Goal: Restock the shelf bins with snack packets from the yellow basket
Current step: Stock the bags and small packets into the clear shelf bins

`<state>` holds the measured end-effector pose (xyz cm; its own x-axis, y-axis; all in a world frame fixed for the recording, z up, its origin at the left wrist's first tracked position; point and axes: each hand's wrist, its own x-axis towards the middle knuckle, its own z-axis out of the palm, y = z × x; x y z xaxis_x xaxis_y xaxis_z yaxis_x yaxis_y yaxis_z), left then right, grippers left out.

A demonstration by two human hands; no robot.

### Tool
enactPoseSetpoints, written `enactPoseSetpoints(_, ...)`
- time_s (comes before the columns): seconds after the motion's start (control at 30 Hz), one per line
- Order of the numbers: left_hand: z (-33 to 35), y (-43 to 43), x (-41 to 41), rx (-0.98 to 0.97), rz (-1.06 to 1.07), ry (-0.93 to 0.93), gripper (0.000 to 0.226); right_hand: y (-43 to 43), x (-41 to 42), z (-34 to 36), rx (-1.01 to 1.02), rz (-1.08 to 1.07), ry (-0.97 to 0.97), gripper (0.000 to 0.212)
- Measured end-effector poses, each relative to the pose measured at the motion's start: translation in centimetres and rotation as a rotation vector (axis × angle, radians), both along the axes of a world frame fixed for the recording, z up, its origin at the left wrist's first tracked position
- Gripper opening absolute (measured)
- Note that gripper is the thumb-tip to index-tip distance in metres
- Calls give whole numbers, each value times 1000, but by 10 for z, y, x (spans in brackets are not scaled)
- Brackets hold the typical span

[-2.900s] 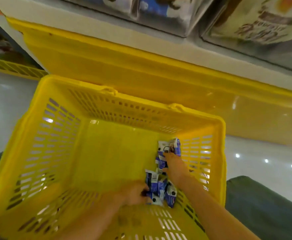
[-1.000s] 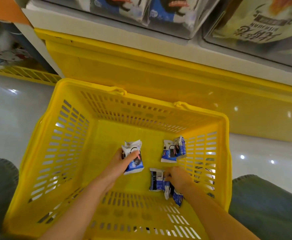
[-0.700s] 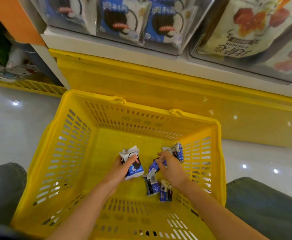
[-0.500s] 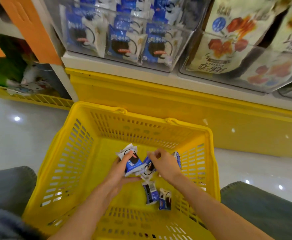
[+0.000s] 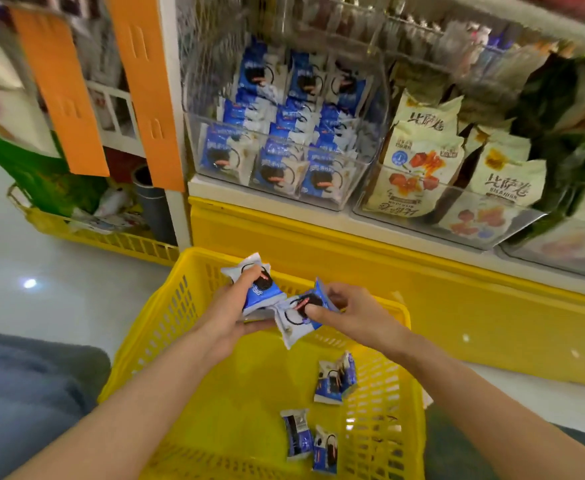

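Note:
The yellow basket (image 5: 166,327) stands on the floor below the shelf. My left hand (image 5: 230,315) holds a blue-and-white snack packet (image 5: 261,289) above the basket's far rim. Beside it, my right hand (image 5: 350,315) pinches a second snack packet (image 5: 298,317), which touches the first. Three more packets lie on the basket's floor: a tilted packet (image 5: 334,382) at the right, a dark packet (image 5: 296,434) and a small packet (image 5: 325,450) nearer to me. A clear shelf bin (image 5: 215,171) straight above holds several matching blue packets.
A second clear bin (image 5: 492,233) to the right holds pale pouches with Chinese print. A yellow base panel (image 5: 440,299) runs under the shelf. An orange upright (image 5: 145,88) stands left of the bins. A low yellow crate (image 5: 118,240) with clutter sits on the left floor.
Both hands have risen from the basket floor to its far rim, each with a packet. The view has tilted up, so the shelf bins now show fully.

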<state>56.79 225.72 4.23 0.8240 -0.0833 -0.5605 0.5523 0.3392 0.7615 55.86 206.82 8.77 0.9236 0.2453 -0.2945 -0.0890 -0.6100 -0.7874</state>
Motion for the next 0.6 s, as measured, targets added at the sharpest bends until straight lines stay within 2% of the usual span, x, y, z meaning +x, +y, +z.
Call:
enactPoseSetpoints(0.1,33,17,12,-5,-5,-85,42,0,8,30,111,-99,-35,8)
enactPoseSetpoints(0.2,65,30,22,40,-20,-209,33,5,25,59,177,-166,-55,13)
enactPoseSetpoints(0.37,106,54,40,122,-44,-359,42,25,67,108,192,-249,-110,47)
enactPoseSetpoints(0.47,119,66,50,122,-14,-394,44,39,99,133,167,-234,-185,44)
enactPoseSetpoints(0.6,126,79,61,87,2,-455,39,61,149,153,102,-280,-390,39)
